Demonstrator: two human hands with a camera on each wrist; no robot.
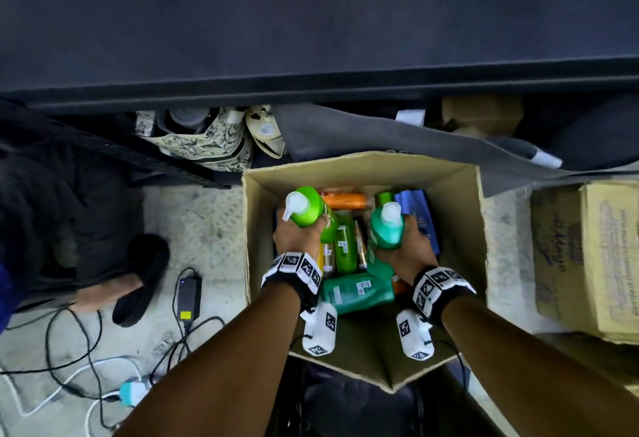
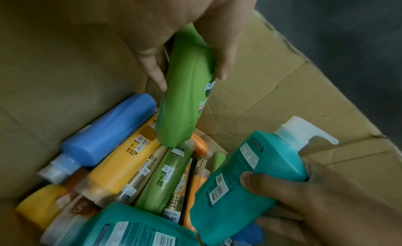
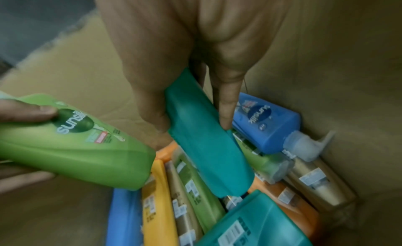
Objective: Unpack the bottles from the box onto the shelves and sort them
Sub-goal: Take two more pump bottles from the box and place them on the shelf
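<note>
Gripping a light-green pump bottle (image 1: 309, 210), left hand (image 1: 297, 234) fingers curled round it; right hand (image 1: 408, 246) likewise clasps a teal pump bottle (image 1: 387, 229). Both sit above the open cardboard box (image 1: 460, 194), remaining bottles (image 1: 345, 246) lying below.

The open box (image 1: 363, 174) sits on the floor (image 1: 200, 215), in front of the shelf (image 1: 311, 87). Many bottles (image 1: 345, 246) lie side by side in the box. Two pump bottles are held up above them, one on the left (image 1: 309, 210), one on the right (image 1: 387, 227). Another box (image 1: 587, 257) stands to the right. Cables (image 1: 86, 360) and a charger (image 1: 188, 295) lie on the floor to the left.
</note>
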